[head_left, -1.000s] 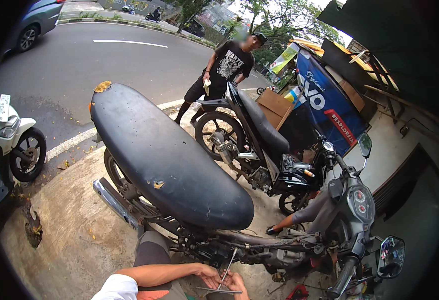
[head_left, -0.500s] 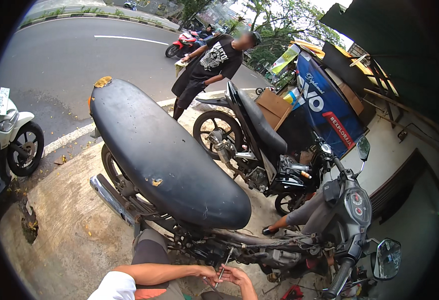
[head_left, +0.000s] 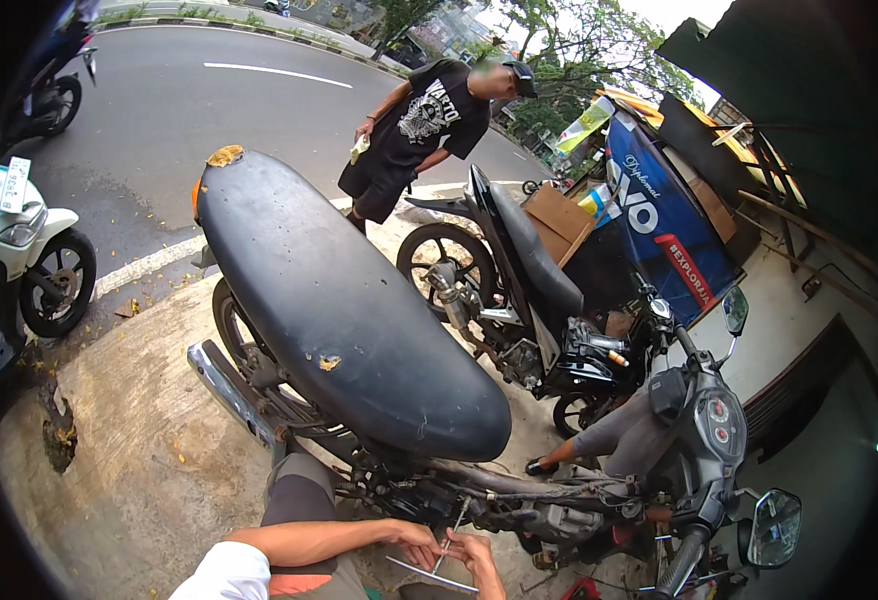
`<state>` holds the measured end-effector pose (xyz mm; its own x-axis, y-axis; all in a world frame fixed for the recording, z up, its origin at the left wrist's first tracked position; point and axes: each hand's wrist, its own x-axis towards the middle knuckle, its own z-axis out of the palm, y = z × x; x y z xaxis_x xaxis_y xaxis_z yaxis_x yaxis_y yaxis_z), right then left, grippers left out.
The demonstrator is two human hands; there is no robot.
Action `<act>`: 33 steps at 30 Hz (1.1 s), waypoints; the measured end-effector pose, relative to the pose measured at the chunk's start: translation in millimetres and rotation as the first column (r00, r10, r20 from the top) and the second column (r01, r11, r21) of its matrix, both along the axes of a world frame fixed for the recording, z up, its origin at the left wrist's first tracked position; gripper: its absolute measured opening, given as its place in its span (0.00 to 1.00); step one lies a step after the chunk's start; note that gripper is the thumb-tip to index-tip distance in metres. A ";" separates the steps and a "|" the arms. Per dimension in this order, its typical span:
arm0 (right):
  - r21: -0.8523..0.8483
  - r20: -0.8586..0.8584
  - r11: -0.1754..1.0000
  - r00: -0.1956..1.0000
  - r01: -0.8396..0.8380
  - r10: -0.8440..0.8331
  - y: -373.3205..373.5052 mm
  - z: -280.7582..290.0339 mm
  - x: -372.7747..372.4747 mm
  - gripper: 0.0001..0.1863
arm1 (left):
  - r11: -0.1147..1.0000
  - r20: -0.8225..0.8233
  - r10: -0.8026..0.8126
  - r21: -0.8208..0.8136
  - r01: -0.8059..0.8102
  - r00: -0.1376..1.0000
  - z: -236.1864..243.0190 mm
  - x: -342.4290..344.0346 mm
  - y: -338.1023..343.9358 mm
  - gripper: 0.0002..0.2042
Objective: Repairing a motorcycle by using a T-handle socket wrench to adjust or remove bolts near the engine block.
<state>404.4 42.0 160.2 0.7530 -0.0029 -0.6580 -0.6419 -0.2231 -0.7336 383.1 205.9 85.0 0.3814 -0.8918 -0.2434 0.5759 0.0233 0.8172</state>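
My left hand (head_left: 418, 543) and my right hand (head_left: 473, 551) meet at a metal T-handle wrench (head_left: 458, 519) at the lower middle. Its shaft runs up to the engine area of a stripped-down motorcycle (head_left: 569, 516); the crossbar lies low, under my hands. My right fingers close around the shaft. Bent and close to the handle, my left fingers appear to grip it, though they are partly hidden. Just above my hands are the bare frame and dark engine parts. The long black seat (head_left: 349, 310), torn in places, stretches toward the upper left.
A person in a black shirt (head_left: 429, 130) stands beyond the seat, near a second black motorcycle (head_left: 519, 250). Someone's leg (head_left: 599, 440) shows behind the frame. A white scooter (head_left: 24, 235) stands at left. The handlebar mirror (head_left: 775, 525) juts out at lower right.
The wrench has turned, and its crossbar now shows lengthwise beneath my hands. My left fingers have shifted on it. A red motorcycle has left the road's far part; a dark one appears at upper left.
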 end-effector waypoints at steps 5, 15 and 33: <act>0.019 -0.079 0.998 0.995 -0.067 0.068 -14.7 -20.9 12.2 0.12 | 0.996 -0.121 0.014 -0.083 -0.024 0.993 -13.8 -6.0 -12.3 0.15; 0.151 -0.154 0.985 0.982 -0.084 0.108 -20.0 -19.0 9.7 0.13 | 0.994 -0.001 0.112 0.007 -0.112 0.994 -14.1 -7.1 -18.3 0.09; -0.010 -0.216 0.985 0.962 -0.175 0.169 -21.5 -15.9 21.9 0.12 | 0.981 -0.105 -0.097 -0.179 0.077 0.990 -21.6 7.3 -17.7 0.18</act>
